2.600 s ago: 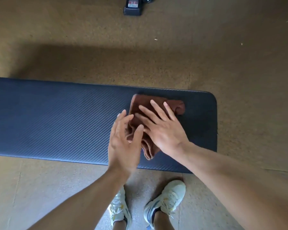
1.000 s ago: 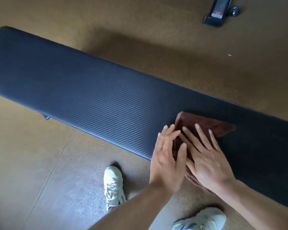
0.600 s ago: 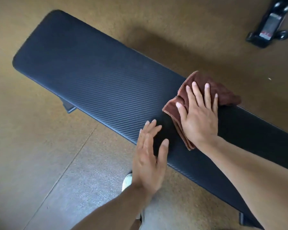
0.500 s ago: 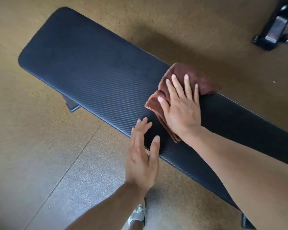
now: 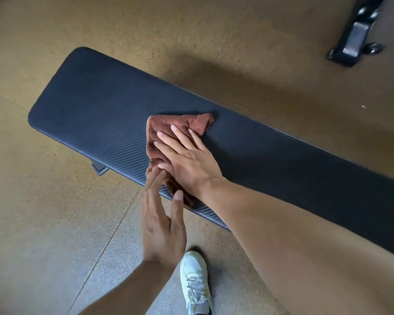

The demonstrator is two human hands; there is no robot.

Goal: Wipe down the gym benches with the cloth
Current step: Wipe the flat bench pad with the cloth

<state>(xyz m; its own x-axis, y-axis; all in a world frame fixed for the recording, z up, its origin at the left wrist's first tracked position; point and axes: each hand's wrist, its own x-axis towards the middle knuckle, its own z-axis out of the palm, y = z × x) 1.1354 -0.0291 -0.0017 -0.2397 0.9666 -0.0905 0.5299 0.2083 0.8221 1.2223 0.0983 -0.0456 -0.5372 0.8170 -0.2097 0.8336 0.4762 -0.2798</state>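
A long dark blue padded gym bench (image 5: pixel 96 105) runs from the upper left to the right edge. A folded brown cloth (image 5: pixel 166 126) lies on its near half. My right hand (image 5: pixel 187 160) presses flat on the cloth with its fingers straight and spread. My left hand (image 5: pixel 162 221) is beside it at the bench's near edge, fingers straight, its fingertips touching the cloth's near corner.
The floor (image 5: pixel 43 223) is tan cork-like matting with a seam line. A black metal equipment foot with a small wheel (image 5: pixel 355 42) stands at the top right. My white shoe (image 5: pixel 196 280) is below the bench, and a bench leg bracket (image 5: pixel 99 169) shows under its near edge.
My right hand has slid the cloth along the bench toward its left end and back toward the near edge. My left hand has followed and now touches the cloth again.
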